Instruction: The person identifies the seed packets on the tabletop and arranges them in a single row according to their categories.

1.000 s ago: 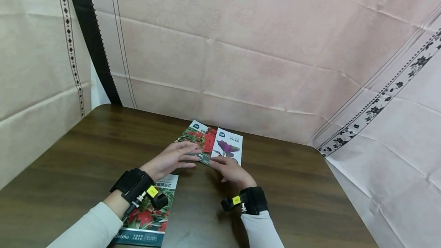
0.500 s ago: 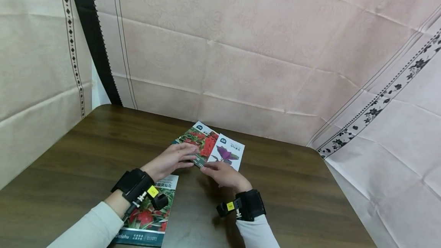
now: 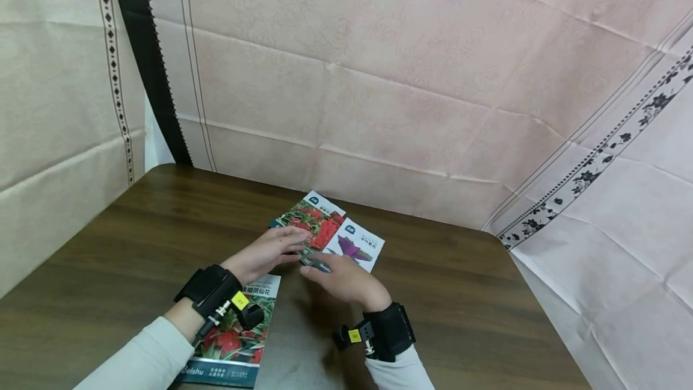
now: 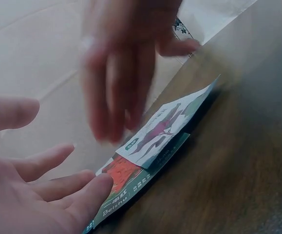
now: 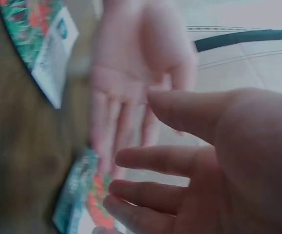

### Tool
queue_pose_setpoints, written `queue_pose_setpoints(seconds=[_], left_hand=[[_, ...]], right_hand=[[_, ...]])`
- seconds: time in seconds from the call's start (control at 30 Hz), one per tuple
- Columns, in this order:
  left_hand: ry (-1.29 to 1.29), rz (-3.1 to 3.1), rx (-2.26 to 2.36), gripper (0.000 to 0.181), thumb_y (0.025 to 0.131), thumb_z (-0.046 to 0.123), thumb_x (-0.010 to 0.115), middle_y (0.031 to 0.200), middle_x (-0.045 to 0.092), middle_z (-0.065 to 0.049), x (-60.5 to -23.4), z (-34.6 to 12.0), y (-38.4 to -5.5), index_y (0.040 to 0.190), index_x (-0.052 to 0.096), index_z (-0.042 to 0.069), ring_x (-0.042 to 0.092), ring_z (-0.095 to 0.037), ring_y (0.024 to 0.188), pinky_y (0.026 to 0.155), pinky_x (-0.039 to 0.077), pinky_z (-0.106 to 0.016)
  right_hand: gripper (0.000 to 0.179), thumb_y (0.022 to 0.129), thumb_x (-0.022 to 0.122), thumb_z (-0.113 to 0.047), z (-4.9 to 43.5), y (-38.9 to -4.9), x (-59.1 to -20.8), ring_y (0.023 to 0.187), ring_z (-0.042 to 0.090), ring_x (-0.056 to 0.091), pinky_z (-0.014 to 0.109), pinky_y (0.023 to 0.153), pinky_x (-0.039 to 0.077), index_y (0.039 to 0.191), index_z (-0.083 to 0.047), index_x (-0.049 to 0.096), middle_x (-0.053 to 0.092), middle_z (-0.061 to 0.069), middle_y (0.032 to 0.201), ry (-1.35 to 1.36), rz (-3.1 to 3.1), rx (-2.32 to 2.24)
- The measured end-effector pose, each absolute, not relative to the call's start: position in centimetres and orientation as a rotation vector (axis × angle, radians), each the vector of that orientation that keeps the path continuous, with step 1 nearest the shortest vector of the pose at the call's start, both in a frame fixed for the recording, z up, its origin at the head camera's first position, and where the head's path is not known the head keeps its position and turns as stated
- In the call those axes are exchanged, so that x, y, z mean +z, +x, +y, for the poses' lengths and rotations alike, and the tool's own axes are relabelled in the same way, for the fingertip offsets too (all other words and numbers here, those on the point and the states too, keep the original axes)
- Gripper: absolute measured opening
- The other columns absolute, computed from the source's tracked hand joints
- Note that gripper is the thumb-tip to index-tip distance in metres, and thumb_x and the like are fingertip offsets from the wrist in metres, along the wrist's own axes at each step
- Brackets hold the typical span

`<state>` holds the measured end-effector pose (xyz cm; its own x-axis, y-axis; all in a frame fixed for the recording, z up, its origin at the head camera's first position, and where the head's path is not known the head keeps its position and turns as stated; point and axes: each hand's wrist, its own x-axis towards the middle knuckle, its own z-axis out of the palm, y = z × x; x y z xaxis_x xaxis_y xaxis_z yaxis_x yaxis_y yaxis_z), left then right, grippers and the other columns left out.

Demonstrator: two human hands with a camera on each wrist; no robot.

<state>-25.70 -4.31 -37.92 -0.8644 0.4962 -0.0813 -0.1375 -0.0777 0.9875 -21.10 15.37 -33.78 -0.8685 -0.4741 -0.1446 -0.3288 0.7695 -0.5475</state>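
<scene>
A flat white packet printed with a purple flower [image 3: 352,248] lies tilted over the right part of a red-flower packet [image 3: 319,225] at the table's far side. A teal corner sticks out at its left; I cannot tell how many lie stacked. My left hand [image 3: 266,254] is beside the stack's lower left, fingers straight; in the left wrist view its fingertips overlap the red packet. Just in front of the stack, my right hand [image 3: 346,280] has its fingers extended and apart in the right wrist view, with nothing between them. Whether it touches a packet is unclear.
A larger red-flower packet [image 3: 230,342] with a teal bottom band lies at the table's front, partly hidden under my left forearm. The brown wooden table [image 3: 460,294] has its far edge against a hanging pale cloth [image 3: 379,77]. Both wrists wear black camera straps.
My right hand has moved left and nearer to me, toward the left hand. The purple-flower packet has turned clockwise and slid slightly nearer. The red packets shifted slightly; my left hand has barely moved.
</scene>
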Motion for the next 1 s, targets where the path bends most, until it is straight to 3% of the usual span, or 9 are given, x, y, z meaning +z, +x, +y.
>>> queue_pose_setpoints(seconds=[0.2, 0.4, 0.6, 0.73, 1.0], left_hand=[[0.415, 1.778, 1.992, 0.057, 0.095, 0.033, 0.049, 0.142, 0.034, -0.021, -38.1, -4.2, -25.8, 0.137, 0.039, -0.004, 0.028, -0.036, 0.134, 0.105, 0.031, -0.048], [0.421, 1.781, 2.01, 0.057, 0.095, 0.031, 0.049, 0.144, 0.032, -0.021, -38.1, -4.0, -25.7, 0.137, 0.038, -0.005, 0.025, -0.036, 0.135, 0.105, 0.032, -0.047], [0.374, 1.792, 2.008, 0.053, 0.094, 0.031, 0.052, 0.144, 0.033, -0.02, -38.0, -3.9, -25.5, 0.135, 0.041, -0.001, 0.028, -0.037, 0.134, 0.104, 0.034, -0.045], [0.416, 1.785, 1.971, 0.063, 0.093, 0.036, 0.052, 0.147, 0.027, -0.02, -37.8, -3.6, -25.2, 0.141, 0.032, 0.002, 0.027, -0.037, 0.135, 0.106, 0.03, -0.047], [0.541, 1.78, 1.851, 0.076, 0.091, 0.045, 0.05, 0.154, 0.016, -0.014, -37.8, -2.9, -24.5, 0.15, 0.018, 0.009, 0.02, -0.031, 0.139, 0.11, 0.022, -0.046]], right_hand=[[0.057, 0.09, 0.043, -0.056, 17.0, -20.7, -31.6, 0.107, 0.018, 0.055, 0.043, 0.089, 0.046, 0.132, -0.018, 0.054, 0.057, 0.004, 0.125, -0.524, 2.835, -1.07], [0.053, 0.09, 0.046, -0.055, 19.6, -21.8, -30.7, 0.12, 0.021, 0.048, 0.045, 0.098, 0.04, 0.132, -0.023, 0.052, 0.052, 0.001, 0.133, -0.249, 2.898, -1.568], [0.064, 0.09, 0.047, -0.054, 22.2, -23.8, -32.5, 0.135, 0.024, 0.029, 0.047, 0.109, 0.024, 0.14, -0.015, 0.042, 0.037, 0.005, 0.145, 0.136, 2.578, -2.016], [0.07, 0.091, 0.046, -0.053, 23.0, -25.0, -34.4, 0.139, 0.027, 0.02, 0.048, 0.111, 0.018, 0.144, -0.01, 0.034, 0.028, 0.009, 0.151, 0.305, 2.458, -2.113], [0.075, 0.093, 0.043, -0.05, 22.6, -26.2, -37.1, 0.139, 0.032, 0.016, 0.052, 0.11, 0.017, 0.148, -0.004, 0.022, 0.02, 0.015, 0.153, 0.313, 2.329, -2.149]])
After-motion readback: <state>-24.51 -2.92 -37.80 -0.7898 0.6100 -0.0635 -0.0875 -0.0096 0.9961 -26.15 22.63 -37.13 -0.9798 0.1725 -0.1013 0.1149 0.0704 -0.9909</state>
